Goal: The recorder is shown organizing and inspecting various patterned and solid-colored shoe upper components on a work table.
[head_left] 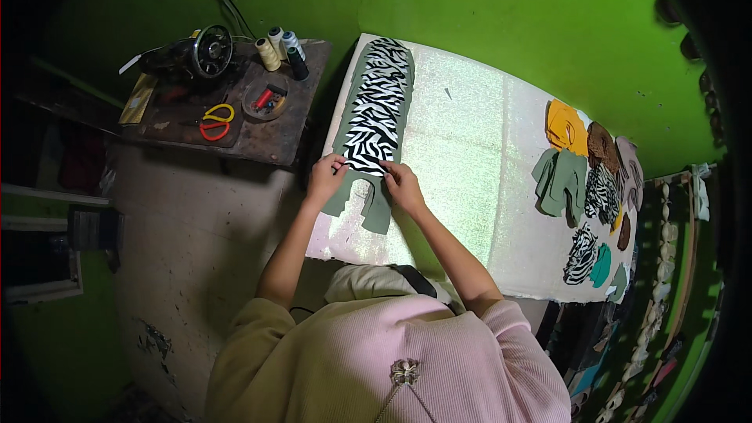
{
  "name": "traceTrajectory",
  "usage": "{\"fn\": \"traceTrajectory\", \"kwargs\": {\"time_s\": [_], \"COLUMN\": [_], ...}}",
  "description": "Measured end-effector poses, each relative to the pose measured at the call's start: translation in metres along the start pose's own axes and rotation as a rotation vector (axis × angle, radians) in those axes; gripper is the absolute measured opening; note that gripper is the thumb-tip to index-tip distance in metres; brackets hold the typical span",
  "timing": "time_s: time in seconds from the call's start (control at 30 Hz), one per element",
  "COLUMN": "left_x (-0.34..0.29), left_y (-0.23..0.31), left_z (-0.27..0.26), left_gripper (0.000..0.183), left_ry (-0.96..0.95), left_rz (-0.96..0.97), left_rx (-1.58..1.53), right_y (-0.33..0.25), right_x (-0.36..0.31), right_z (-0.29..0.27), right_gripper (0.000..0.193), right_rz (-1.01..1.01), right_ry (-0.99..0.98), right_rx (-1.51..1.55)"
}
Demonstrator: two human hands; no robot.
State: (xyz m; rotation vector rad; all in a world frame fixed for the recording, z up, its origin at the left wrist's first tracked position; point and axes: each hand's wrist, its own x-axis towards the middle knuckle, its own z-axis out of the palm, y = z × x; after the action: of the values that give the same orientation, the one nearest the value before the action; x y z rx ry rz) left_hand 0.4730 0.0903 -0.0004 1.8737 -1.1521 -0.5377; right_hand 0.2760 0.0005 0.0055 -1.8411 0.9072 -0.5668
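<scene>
A column of black-and-white zebra-print fabric pieces (pixel 379 90) lies over sage-green fabric pieces (pixel 377 211) along the left side of the white-covered table (pixel 462 188). The nearest green piece has a U-shaped cutout at its near end. My left hand (pixel 327 178) pinches the left corner of the nearest zebra-print piece (pixel 365 158). At that piece's right corner, the fingers of my right hand (pixel 400 185) are closed on its edge. The piece lies flat or nearly flat between both hands, over the green one.
Piles of cut fabric (pixel 564 180) in green, yellow, brown and zebra print lie on the table's right side. To the left, a dark wooden table (pixel 266 145) holds a sewing machine (pixel 205 53), thread cones (pixel 269 55), scissors (pixel 215 121) and a round dish (pixel 266 102). A green wall stands behind.
</scene>
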Motion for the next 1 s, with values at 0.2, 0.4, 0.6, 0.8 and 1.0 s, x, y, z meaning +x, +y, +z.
{"fn": "traceTrajectory", "kwargs": {"time_s": [0.2, 0.4, 0.6, 0.8, 1.0], "left_x": [0.002, -0.002, -0.005, -0.007, -0.013], "left_y": [0.008, 0.014, 0.014, 0.021, 0.034], "left_z": [0.001, 0.002, 0.007, 0.01, 0.008], "left_gripper": [0.016, 0.015, 0.016, 0.025, 0.039], "left_ry": [0.009, 0.045, 0.078, 0.092, 0.056], "left_rz": [-0.036, -0.042, -0.043, 0.019, 0.063], "left_rx": [0.136, 0.224, 0.246, 0.289, 0.369], "right_y": [-0.011, -0.019, -0.018, -0.012, -0.011], "right_x": [0.0, -0.003, -0.001, -0.002, -0.002], "right_z": [0.0, 0.004, 0.012, 0.014, 0.016], "right_gripper": [0.035, 0.035, 0.034, 0.033, 0.032], "right_rz": [0.032, 0.003, -0.061, -0.104, -0.125], "right_ry": [-0.029, -0.017, 0.016, 0.037, 0.065], "right_rx": [-0.176, -0.403, -0.561, -0.602, -0.628]}}
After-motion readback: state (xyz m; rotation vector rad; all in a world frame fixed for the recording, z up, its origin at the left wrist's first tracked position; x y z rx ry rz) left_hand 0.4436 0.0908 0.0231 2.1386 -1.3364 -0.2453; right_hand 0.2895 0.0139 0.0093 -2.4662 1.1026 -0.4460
